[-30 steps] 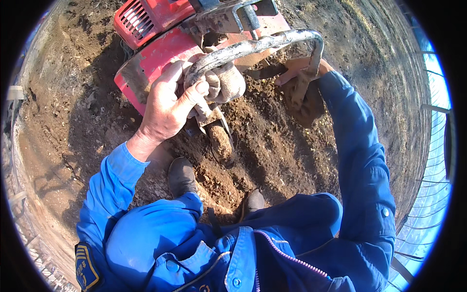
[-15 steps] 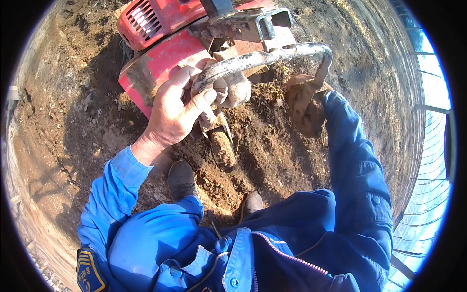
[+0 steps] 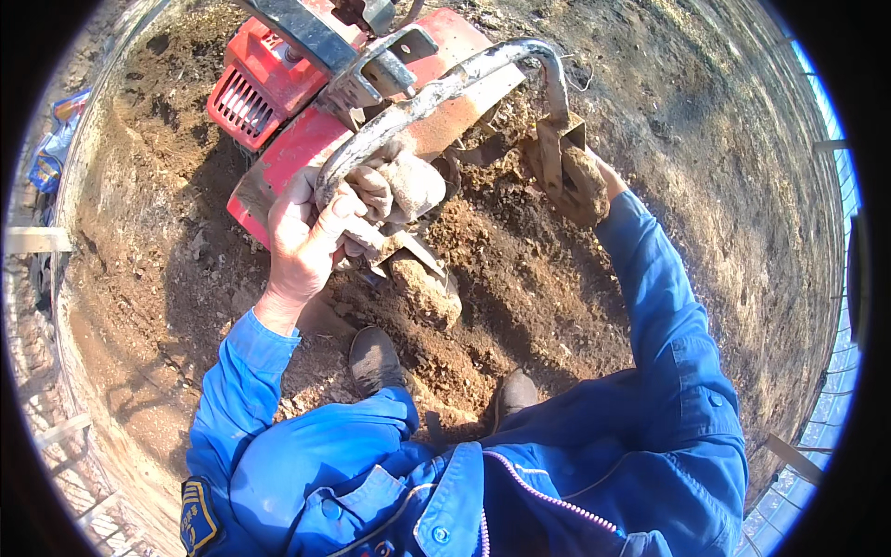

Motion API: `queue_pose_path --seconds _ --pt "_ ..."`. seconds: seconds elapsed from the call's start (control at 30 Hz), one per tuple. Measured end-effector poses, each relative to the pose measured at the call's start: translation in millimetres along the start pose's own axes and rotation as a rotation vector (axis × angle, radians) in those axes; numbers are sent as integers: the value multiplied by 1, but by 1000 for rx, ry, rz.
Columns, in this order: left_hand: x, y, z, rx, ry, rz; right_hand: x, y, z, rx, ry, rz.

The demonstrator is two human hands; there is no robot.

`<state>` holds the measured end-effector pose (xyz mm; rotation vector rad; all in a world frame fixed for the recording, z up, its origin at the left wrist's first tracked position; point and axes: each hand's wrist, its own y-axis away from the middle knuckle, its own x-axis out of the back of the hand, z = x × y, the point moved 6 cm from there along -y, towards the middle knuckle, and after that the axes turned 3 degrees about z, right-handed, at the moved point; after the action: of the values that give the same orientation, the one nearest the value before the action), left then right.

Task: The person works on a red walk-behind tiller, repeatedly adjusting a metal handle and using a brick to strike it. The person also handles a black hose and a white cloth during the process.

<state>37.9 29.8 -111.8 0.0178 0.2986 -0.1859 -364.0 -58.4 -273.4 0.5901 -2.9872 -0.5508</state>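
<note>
Left hand (image 3: 311,237) wrapped tight around the left end of the bent grey metal handlebar (image 3: 436,88). Right hand (image 3: 583,186) closed on the bar's other end, mud-caked, so not easy to tell skin from glove. Just past both hands, the red metal digging machine (image 3: 306,121), tipped over loose brown dirt (image 3: 520,288). Under the left hand, a muddy metal spike with a big dirt clump (image 3: 422,288) stuck on. Close below that, two dark muddy boots (image 3: 376,357).

Could go wrong: feet very near the spike, so a jump or lurch of the machine might hit a boot. Muddy grip on the right might slip, and then the machine could twist away. Soft dirt might make a foot slide.
</note>
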Motion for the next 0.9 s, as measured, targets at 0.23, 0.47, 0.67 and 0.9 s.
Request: queue_pose_path --seconds 0.23,0.47,0.67,0.9 --pt "-5 1 3 -24 -35 67 3 8 -17 25 -32 -8" --pt "-12 6 4 -109 -109 147 8 22 -43 -203 -220 130" --pt "-11 8 2 -107 -163 157 1 29 -53 -135 -198 152" --pt "-19 7 6 -71 -188 58 -5 34 -72 1 -18 102"
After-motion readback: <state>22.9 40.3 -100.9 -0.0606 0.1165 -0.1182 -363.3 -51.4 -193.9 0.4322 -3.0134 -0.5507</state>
